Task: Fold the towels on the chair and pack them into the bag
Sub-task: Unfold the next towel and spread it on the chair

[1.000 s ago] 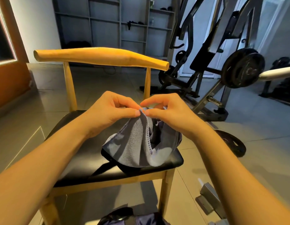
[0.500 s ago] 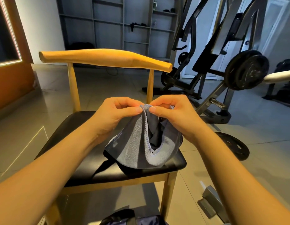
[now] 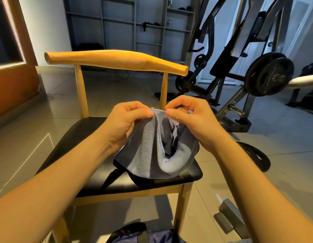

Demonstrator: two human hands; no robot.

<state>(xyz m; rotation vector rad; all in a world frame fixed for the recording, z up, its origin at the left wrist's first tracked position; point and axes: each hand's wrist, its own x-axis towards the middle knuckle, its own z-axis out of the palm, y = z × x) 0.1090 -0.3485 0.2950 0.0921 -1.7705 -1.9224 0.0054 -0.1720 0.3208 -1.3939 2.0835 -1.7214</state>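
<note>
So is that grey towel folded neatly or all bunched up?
Bunched up: the grey terry towel sags in loose drapes over the black chair seat, its top edge pinched by the left hand and right hand.

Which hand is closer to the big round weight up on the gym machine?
Right. The right hand pinches the towel below and to the left of the weight. The left hand pinches the same edge farther left, beyond the right hand.

dim indoor; light from right; floor glare; sharp focus; wide-angle edge bending
</note>
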